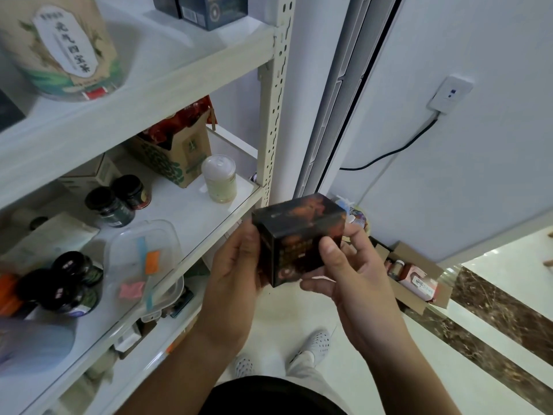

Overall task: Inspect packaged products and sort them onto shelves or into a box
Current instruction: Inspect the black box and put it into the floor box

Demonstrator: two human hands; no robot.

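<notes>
- The box [299,235], dark with orange print, is held in the air in front of the person. It is just off the front edge of the middle shelf [185,202] and touches no shelf.
- The left hand [236,265] grips the box's left end, with its fingers curled round the side and out of sight behind it.
- The right hand [353,274] grips the right end. Its thumb presses the near face and its fingers wrap under and behind.
- The box is tilted, with one corner pointing down toward the person.
- On the middle shelf stand two dark jars [116,202], a white-lidded jar [219,178] near the front edge, and a green carton [176,154] with red packets showing at its top.
- Nearer on that shelf, a clear tub [143,259] holds coloured slips. More dark jars [71,283] stand just left of it.
- The top shelf carries a large printed canister [59,46].
- A floor carton [414,254] stands open against the wall to the right of the hands, with small bottles [416,280] inside.
- A wall socket [449,94] with a black cable is above it.
</notes>
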